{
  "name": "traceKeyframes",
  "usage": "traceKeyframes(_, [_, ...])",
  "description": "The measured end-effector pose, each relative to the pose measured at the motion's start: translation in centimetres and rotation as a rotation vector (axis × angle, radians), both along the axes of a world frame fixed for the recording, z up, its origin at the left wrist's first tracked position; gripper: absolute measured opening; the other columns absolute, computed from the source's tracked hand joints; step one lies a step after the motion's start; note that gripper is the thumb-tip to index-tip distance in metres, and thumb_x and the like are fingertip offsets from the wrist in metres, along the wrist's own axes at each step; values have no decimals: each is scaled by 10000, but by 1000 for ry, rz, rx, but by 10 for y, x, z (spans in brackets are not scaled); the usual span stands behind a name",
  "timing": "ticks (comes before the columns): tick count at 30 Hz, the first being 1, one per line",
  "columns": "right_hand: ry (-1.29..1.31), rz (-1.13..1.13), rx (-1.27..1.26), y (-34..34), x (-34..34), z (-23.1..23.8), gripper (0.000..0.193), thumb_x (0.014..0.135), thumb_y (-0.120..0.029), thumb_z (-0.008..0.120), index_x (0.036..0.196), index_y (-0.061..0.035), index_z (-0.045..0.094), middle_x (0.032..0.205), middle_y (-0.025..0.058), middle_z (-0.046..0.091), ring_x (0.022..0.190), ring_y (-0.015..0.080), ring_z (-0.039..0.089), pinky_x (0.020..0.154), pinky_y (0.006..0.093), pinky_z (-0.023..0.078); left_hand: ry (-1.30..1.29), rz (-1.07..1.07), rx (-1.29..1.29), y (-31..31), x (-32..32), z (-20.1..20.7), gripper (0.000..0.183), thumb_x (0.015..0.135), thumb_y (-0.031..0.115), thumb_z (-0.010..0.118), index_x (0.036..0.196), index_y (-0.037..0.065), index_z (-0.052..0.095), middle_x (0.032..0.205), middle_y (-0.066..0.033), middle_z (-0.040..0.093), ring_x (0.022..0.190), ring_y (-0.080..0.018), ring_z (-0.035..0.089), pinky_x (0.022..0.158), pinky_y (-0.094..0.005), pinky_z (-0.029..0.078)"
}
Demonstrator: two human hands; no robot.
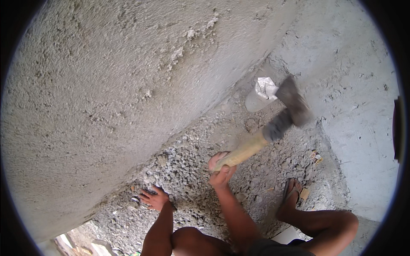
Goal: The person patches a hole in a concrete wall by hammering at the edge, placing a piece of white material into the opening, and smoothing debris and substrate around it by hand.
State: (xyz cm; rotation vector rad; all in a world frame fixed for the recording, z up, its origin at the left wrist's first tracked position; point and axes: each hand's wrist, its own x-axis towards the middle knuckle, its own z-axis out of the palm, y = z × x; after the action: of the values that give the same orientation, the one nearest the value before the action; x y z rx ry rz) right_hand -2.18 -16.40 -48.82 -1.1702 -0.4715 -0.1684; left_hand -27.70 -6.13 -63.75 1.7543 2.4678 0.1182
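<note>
The hammer (250,147) is above lumpy grey rubble (188,168), with its blurry dark head just right of the pale container (255,101). Its long wooden handle slants, so the head end points away from the person and to the right, and the head sits across the handle. The container has a shiny, crumpled top; I can't tell what is inside. The right hand (221,179), nearer the person than the container, curls round the handle's bottom end. The left hand (156,199), well left of the container, spreads its fingers on the rubble, gripping nothing.
</note>
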Motion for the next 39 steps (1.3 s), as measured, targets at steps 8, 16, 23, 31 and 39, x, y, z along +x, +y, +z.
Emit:
traceKeyframes(8, [1156,74,-228,10,26,-55,401,1026,-494,523,1009,-93,528,731,3,472,574,86,463,439,244,355,-1,-6,-8,0,14,4,797,958,704,384,1597,238,282,1667,-123,223,1529,-338,219,1129,-683,252])
traceKeyframes(16, [710,102,-106,-18,-21,-10,361,1050,-434,494,959,-85,486,689,5,464,530,96,448,439,239,336,8,-3,-64,-6,8,1,811,965,686,396,1607,214,248,1677,-139,175,1534,-354,193,1146,-697,206])
traceKeyframes(23, [330,-58,-129,6,55,-58,437,1038,-461,509,880,-54,488,656,-1,456,514,101,453,439,264,367,-4,-18,-68,-6,15,13,812,969,692,376,1607,208,247,1675,-145,175,1534,-357,188,1148,-699,203])
traceKeyframes(31, [978,58,-312,-7,24,-25,497,1010,-575,507,902,-90,500,646,-7,444,506,96,446,429,249,364,-25,-15,-43,-3,13,11,815,965,694,376,1596,188,280,1661,-152,215,1530,-354,198,1141,-706,210])
traceKeyframes(39, [82,37,-6,-4,32,-4,350,1070,-350,449,913,-42,507,664,14,518,512,85,463,452,267,388,-5,-6,-42,-6,13,11,809,964,692,386,1591,188,294,1667,-142,205,1531,-352,199,1125,-712,239])
